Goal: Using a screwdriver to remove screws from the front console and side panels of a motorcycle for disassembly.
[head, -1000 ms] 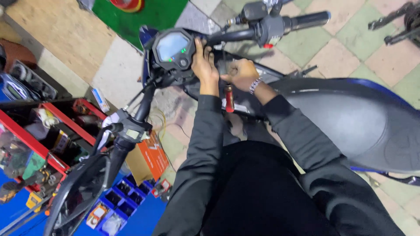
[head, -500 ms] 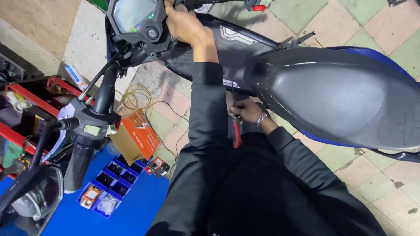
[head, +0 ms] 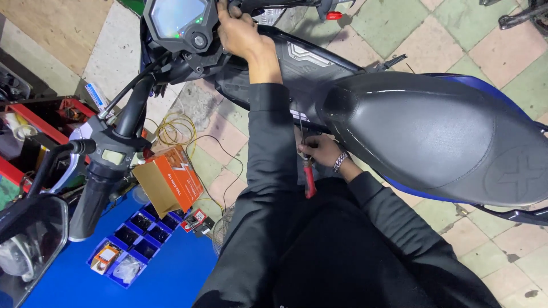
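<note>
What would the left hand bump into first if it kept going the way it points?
Probably the motorcycle's handlebar right above it. The left hand reaches up beside the round display, fingers almost at the bar, though depth is hard to judge.

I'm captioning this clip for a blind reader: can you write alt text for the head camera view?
Seen from above, a person in dark sleeves rests the left hand by a motorcycle's instrument display while the right hand holds a red-handled screwdriver beside the black seat. An orange box and blue parts tray lie on the floor.
</note>
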